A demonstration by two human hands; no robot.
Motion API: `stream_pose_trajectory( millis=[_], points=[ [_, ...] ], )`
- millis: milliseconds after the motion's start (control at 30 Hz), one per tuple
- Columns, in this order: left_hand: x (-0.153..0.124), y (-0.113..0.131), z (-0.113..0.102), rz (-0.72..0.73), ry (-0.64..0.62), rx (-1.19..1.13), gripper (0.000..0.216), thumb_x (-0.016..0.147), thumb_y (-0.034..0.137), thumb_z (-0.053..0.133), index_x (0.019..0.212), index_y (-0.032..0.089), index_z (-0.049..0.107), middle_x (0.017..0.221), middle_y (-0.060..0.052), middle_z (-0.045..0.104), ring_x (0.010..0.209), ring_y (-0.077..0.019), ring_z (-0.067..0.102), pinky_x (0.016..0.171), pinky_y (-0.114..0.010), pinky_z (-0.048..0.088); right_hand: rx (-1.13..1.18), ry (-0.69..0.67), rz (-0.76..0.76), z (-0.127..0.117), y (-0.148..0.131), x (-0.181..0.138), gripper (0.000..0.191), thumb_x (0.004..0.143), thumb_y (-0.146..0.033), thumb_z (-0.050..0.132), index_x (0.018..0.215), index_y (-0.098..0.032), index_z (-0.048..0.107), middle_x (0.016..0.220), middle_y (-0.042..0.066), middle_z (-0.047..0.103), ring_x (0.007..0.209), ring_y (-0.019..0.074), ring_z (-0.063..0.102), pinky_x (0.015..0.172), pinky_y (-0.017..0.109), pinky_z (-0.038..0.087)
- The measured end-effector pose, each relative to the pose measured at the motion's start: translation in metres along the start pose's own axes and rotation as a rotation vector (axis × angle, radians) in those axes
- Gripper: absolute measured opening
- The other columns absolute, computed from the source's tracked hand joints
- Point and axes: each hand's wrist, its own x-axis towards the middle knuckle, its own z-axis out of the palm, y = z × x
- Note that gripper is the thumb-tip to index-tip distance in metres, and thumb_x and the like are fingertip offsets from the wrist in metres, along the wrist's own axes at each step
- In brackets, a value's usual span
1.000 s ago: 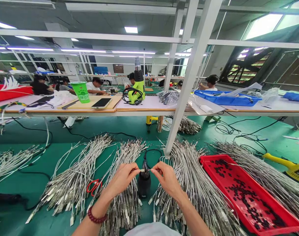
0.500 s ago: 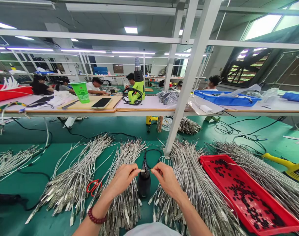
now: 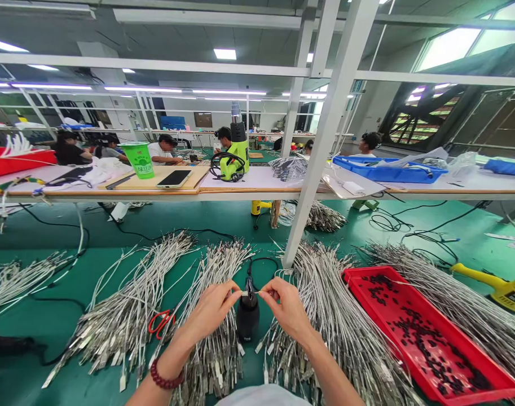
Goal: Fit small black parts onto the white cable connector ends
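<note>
**Both hands pinch one thin cable over the heat gun**

Head view: the left hand [image 3: 210, 309] and the right hand [image 3: 287, 307] meet low in the middle of the picture, each with thumb and fingertips closed on one end of a short stretch of thin white cable [image 3: 251, 292]. That stretch runs level between the two hands, right above the nozzle of a black heat gun [image 3: 248, 314] that stands upright on the green bench [image 3: 54, 293]. A dark red bead bracelet [image 3: 166, 375] sits on the left wrist.

Bundles of the same white cables with flat metal ends lie fanned over the bench: one bundle [image 3: 130, 307] to the left of the hands, one bundle [image 3: 217, 338] under the left forearm, and a larger heap [image 3: 342, 321] to the right. Red-handled scissors [image 3: 161, 321] lie between the two left bundles. A red tray [image 3: 426, 338] holding small black pieces sits on the right, touching the heap. A yellow tool [image 3: 494, 285] lies at the far right edge.

Above the bench, a shelf [image 3: 261, 189] carries a green cup [image 3: 139, 159], a phone [image 3: 175, 177], a green and black heat gun [image 3: 237, 149] and a blue tray [image 3: 388, 169]. Other people sit at benches farther back.
</note>
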Motion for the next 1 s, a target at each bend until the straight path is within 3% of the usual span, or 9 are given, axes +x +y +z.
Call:
stream_pose_trajectory(
  millis=[200,1000],
  points=[
    [0.0007,-0.0012,-0.0003,0.04,-0.015,0.014,0.036,0.096,0.034,0.032,0.072,0.02,0.055,0.063,0.003,0.055,0.064,-0.0147,0.05,0.063,-0.025,0.03,-0.002,0.008,0.007,-0.0004,0.0002,0.0004,0.017,0.09,-0.025,0.055,0.077,-0.02,0.064,0.07,0.0,0.054,0.061,0.0142,0.048,0.056,0.025,0.034],
    [0.0047,0.0007,-0.0007,0.083,0.041,-0.085,0.022,0.089,0.028,0.047,0.071,0.018,0.053,0.063,0.003,0.052,0.059,-0.0122,0.045,0.057,-0.022,0.03,0.003,0.023,0.012,-0.0034,-0.0036,0.0024,0.008,0.084,-0.018,0.06,0.078,-0.02,0.065,0.069,-0.001,0.054,0.063,0.0145,0.05,0.058,0.025,0.036]
  ],
)
